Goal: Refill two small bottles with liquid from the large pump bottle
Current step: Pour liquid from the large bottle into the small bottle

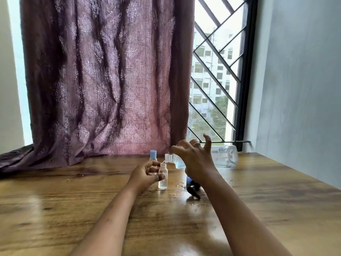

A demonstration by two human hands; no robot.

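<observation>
While the large bottle lies tipped almost flat in the head view, its ribbed, threaded neck sits just above the mouth of the open bottle. It is clear, squarish plastic, with pale blue liquid pooled at the shoulder behind the neck. The right hand grips it from above, fingers splayed and curved over the body, little finger raised; the thumb is hidden.

The open bottle is a slim, clear cylinder with a rounded shoulder, standing upright on the table with a little clear liquid at its bottom. The left hand pinches it, thumb across the front and fingers curled behind near the neck. Just behind it stands the capped bottle, 1 more small clear bottle with a light blue cap, upright and untouched.

A black pump with a blue collar lies on its side under the right wrist, with small pale flecks scattered around it.

The table is glossy brown wood with dark grain streaks, reflecting the window light. A purple patterned curtain hangs in deep folds along the far edge, its hem bunched on the tabletop at the left. A black diagonal grille covers the window at the right, next to a plain pale wall. Bare tabletop spreads left of the left arm and right of the right arm.
</observation>
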